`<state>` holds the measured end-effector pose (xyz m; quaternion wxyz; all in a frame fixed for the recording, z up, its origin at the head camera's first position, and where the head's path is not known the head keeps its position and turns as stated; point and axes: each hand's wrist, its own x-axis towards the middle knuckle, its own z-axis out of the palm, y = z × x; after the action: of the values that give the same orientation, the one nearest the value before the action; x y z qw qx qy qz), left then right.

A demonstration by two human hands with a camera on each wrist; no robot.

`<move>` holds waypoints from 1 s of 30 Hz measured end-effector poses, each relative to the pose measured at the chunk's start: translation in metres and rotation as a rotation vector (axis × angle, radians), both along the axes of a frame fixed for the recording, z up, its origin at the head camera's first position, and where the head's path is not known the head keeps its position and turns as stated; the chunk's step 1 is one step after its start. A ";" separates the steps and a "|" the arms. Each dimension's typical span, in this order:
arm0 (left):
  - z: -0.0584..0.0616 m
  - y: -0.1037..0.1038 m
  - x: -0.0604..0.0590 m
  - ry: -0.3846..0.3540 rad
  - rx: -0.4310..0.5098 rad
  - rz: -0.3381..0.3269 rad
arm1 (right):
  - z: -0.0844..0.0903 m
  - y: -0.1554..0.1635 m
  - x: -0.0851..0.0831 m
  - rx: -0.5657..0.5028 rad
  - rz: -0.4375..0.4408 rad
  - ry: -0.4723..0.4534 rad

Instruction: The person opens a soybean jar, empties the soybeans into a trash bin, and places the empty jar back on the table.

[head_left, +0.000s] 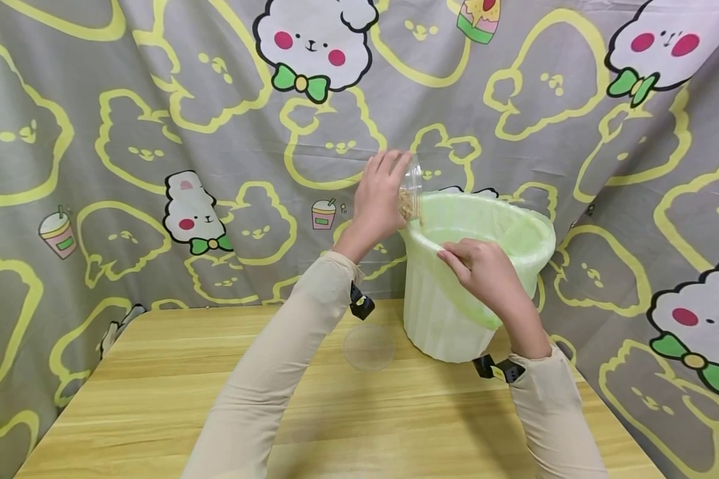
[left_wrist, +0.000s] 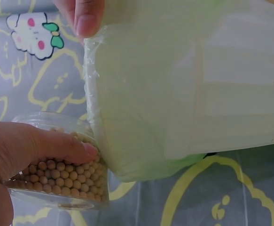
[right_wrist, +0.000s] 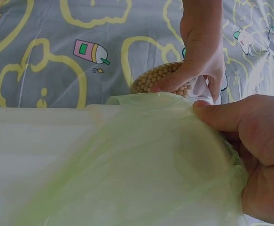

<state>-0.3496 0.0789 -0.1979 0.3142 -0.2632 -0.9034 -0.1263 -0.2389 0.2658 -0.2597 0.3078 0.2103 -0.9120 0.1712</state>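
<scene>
A white bin (head_left: pixel 437 319) lined with a pale green bag (head_left: pixel 515 233) stands on the wooden table (head_left: pixel 156 399) at the back right. My left hand (head_left: pixel 380 196) grips a clear container of small tan beans (left_wrist: pixel 61 176), tilted at the bin's left rim. The beans (right_wrist: pixel 158 75) show against the container wall beside the bag edge. My right hand (head_left: pixel 479 266) pinches the green bag (right_wrist: pixel 141 155) at the bin's near rim, thumb (right_wrist: pixel 221 113) on top of the liner.
A clear round lid (head_left: pixel 368 346) lies on the table in front of the bin. A grey curtain (head_left: pixel 156 133) printed with yellow shapes and white cartoon animals hangs close behind and to both sides of the table.
</scene>
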 end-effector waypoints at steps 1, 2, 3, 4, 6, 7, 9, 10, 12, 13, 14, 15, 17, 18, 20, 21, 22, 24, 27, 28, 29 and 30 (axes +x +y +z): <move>0.000 0.000 0.000 0.007 -0.003 -0.001 | 0.000 0.000 0.000 0.000 0.000 0.000; 0.000 0.000 0.000 0.012 -0.005 -0.002 | 0.000 0.000 0.000 0.000 0.000 0.000; 0.000 0.001 0.000 0.017 -0.003 -0.004 | 0.000 0.000 0.000 0.000 -0.001 -0.001; 0.000 0.001 0.001 0.018 0.002 -0.007 | 0.000 0.000 0.000 0.000 -0.002 -0.004; -0.001 0.002 0.001 0.021 0.005 -0.011 | 0.000 0.000 -0.001 0.000 -0.005 -0.008; -0.001 0.002 0.001 0.021 0.004 -0.011 | 0.000 0.000 -0.001 0.000 -0.006 -0.011; -0.001 0.003 0.002 0.021 0.004 -0.011 | 0.000 -0.001 -0.001 -0.002 -0.010 -0.016; -0.001 0.003 0.002 0.021 0.000 -0.009 | 0.000 -0.001 -0.001 -0.002 -0.011 -0.018; -0.001 0.005 0.003 0.025 -0.005 -0.008 | 0.000 -0.001 -0.001 -0.003 -0.012 -0.019; -0.001 0.005 0.003 0.028 -0.009 -0.006 | 0.000 -0.001 0.000 -0.004 -0.012 -0.020; -0.001 0.006 0.003 0.030 -0.011 -0.006 | 0.000 0.000 0.000 -0.003 -0.012 -0.019; -0.001 0.006 0.004 0.033 -0.015 -0.006 | 0.000 0.000 0.000 -0.003 -0.011 -0.017; -0.002 0.007 0.004 0.038 -0.020 -0.003 | 0.001 -0.001 0.000 -0.003 -0.009 -0.016; -0.002 0.007 0.004 0.041 -0.023 0.000 | 0.001 -0.001 0.000 -0.004 -0.007 -0.016; -0.002 0.007 0.005 0.039 -0.025 0.001 | 0.001 -0.001 0.000 -0.004 -0.007 -0.020; -0.002 0.006 0.005 0.038 -0.027 0.000 | 0.002 -0.001 0.000 -0.005 -0.007 -0.023; -0.002 0.006 0.005 0.040 -0.030 0.001 | 0.002 -0.001 0.000 -0.005 -0.007 -0.028; -0.002 0.006 0.006 0.040 -0.032 -0.002 | 0.003 -0.001 0.000 -0.006 -0.009 -0.036; -0.002 0.006 0.007 0.045 -0.039 -0.007 | 0.004 -0.002 0.001 -0.008 -0.011 -0.046; -0.002 0.006 0.007 0.047 -0.041 -0.008 | 0.004 -0.002 0.001 -0.009 -0.012 -0.049; -0.002 0.006 0.007 0.047 -0.040 -0.010 | 0.004 -0.002 0.001 -0.009 -0.013 -0.051; -0.003 0.006 0.006 0.050 -0.042 -0.012 | 0.004 -0.002 0.001 -0.009 -0.012 -0.054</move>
<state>-0.3433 0.0848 -0.2005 0.3305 -0.2782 -0.8960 -0.1027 -0.2379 0.2633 -0.2558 0.2853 0.1986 -0.9204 0.1790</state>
